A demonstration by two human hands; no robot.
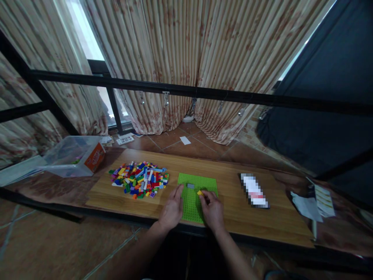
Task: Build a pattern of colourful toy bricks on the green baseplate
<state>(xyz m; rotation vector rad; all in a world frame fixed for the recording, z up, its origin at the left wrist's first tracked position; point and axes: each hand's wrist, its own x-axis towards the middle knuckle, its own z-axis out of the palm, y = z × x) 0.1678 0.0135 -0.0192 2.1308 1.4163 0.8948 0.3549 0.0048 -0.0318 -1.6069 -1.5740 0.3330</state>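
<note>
A green studded baseplate (192, 206) lies on the wooden board in front of me. One grey brick (190, 186) sits on its upper left part. My right hand (212, 210) is over the plate's right side, pinching a small yellow brick (199, 193) between thumb and fingertips. Whether that brick touches the plate I cannot tell. Along the plate's left edge rests my left hand (171, 208), its fingers stretched out side by side with nothing visible in them. A pile of colourful toy bricks (141, 179) is spread to the left of the plate.
On the right of the wooden board (233, 217) lies a phone-like object (254, 190) with a blurred-out face. A clear plastic box (67, 169) with an orange label stands at the far left. Papers (307, 204) lie at the far right. A dark rail (180, 88) with hanging clips crosses behind.
</note>
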